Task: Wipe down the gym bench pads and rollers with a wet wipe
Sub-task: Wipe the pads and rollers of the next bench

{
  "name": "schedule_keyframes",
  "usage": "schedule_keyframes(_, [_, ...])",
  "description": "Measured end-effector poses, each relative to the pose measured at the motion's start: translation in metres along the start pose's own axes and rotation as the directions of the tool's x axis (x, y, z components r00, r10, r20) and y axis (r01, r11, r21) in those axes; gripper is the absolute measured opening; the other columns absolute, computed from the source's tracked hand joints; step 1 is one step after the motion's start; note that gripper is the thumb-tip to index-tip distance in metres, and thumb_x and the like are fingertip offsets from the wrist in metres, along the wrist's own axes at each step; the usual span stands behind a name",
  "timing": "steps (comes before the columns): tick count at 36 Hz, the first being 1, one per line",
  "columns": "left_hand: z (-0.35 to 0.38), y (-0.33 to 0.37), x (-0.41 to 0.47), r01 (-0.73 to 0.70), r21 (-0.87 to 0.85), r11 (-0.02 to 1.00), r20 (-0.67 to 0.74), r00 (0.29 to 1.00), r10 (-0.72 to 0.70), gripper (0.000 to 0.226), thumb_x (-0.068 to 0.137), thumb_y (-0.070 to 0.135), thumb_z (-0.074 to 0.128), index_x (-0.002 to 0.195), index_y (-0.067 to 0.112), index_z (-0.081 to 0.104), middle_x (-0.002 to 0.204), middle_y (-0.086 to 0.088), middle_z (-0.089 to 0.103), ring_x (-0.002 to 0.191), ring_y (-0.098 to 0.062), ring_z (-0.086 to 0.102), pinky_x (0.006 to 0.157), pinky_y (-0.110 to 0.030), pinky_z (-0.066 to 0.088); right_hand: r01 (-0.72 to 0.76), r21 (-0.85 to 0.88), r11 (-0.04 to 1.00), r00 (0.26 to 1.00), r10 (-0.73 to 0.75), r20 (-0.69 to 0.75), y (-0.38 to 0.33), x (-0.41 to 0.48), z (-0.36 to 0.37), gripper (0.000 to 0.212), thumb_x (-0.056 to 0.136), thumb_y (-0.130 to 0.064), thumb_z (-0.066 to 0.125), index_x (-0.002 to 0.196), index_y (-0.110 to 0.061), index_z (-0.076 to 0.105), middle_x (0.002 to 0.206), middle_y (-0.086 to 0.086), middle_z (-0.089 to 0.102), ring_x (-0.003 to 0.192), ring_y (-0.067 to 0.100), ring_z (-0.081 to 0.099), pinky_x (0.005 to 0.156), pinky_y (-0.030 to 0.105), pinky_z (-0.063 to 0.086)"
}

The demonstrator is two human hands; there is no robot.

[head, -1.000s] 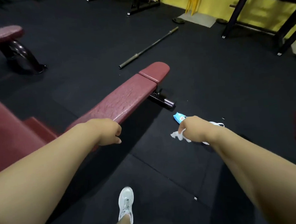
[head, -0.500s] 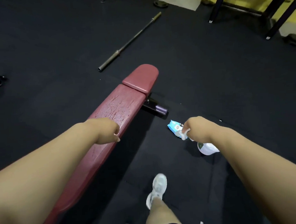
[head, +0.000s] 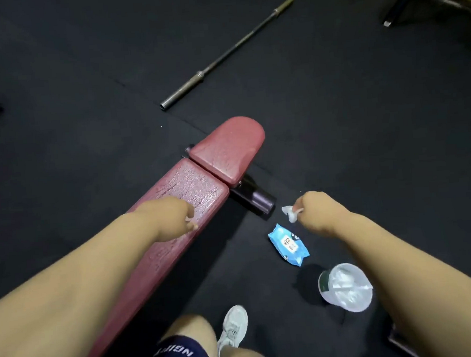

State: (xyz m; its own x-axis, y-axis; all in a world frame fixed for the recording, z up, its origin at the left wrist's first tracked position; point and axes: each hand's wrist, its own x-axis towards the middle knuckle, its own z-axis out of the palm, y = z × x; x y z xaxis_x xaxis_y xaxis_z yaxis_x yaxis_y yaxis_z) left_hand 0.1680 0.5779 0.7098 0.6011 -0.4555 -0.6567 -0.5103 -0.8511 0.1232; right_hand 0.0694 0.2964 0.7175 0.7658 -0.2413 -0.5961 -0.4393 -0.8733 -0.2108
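1. The right hand point(head: 319, 214) pinches a crumpled wipe point(head: 290, 213). Its fingers are curled round the wipe, and a white tuft pokes out on the side toward the bench.
2. The wipe hangs over the floor, just right of the dark bar point(head: 254, 200) under the bench. It touches neither the long pad point(head: 190, 187) nor the seat pad point(head: 227, 151).
3. The left hand point(head: 173, 217) sits over the right edge of the long pad, fingers loosely curled and holding nothing. I cannot tell whether it presses on the pad.
4. The step in hand, as I judge it, is to carry the wipe leftward onto the pads and wipe.
5. To do it well, first spread the wad so that a flat damp face meets the vinyl, not a tight ball.
6. Press with flat fingers and make long overlapping strokes along the pad, from the seat pad back toward the body.
7. Take in the side edges and the seam between the two pads, where grime likely collects.
8. The vinyl looks cracked and may snag or shred the wipe, so moderate pressure seems wise.
9. The left hand can steady the bench, but it lies in the stroke's path and should shift aside.
10. A blue pack point(head: 289, 244) lies on the floor near the right hand, with a cup point(head: 346, 286) closer to the body. A fresh wipe is in easy reach if this one dries out.
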Motion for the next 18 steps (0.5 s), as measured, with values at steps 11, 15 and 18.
schedule_keyframes(11, [-0.045, -0.052, 0.131, 0.108, -0.084, 0.991, 0.08, 0.992, -0.102, 0.035, 0.093, 0.047, 0.047, 0.12, 0.025, 0.053, 0.12, 0.002, 0.058, 0.11, -0.02, 0.054, 0.081, -0.031, 0.044, 0.104, -0.011, 0.995, 0.993, -0.103, 0.064, -0.043, 0.171, -0.052, 0.022, 0.084, -0.004, 0.044, 0.062, -0.005, 0.048, 0.071, 0.014, 0.048, 0.067, 0.026, 0.038, 0.062, 0.031, 0.038])
schedule_keyframes(15, [-0.07, -0.069, 0.194, 0.106, -0.088, 0.99, 0.132, 0.987, -0.094, 0.032, 0.093, 0.046, 0.047, 0.113, 0.023, 0.055, 0.112, 0.001, 0.06, 0.104, -0.022, 0.056, 0.083, -0.032, 0.047, 0.103, -0.015, 0.995, 0.992, -0.102, 0.079, -0.052, 0.244, -0.068, 0.022, 0.089, -0.009, 0.049, 0.1, -0.002, 0.067, 0.096, 0.014, 0.063, 0.079, 0.025, 0.051, 0.076, 0.028, 0.045])
schedule_keyframes(18, [-0.087, -0.077, 0.234, 0.099, -0.081, 0.992, 0.151, 0.985, -0.086, 0.031, 0.093, 0.044, 0.046, 0.109, 0.019, 0.056, 0.103, -0.001, 0.06, 0.098, -0.023, 0.055, 0.081, -0.033, 0.048, 0.175, -0.046, 0.984, 0.979, -0.169, 0.114, -0.056, 0.292, -0.076, 0.015, 0.085, -0.007, 0.052, 0.089, -0.001, 0.066, 0.098, 0.018, 0.063, 0.088, 0.032, 0.058, 0.082, 0.038, 0.049])
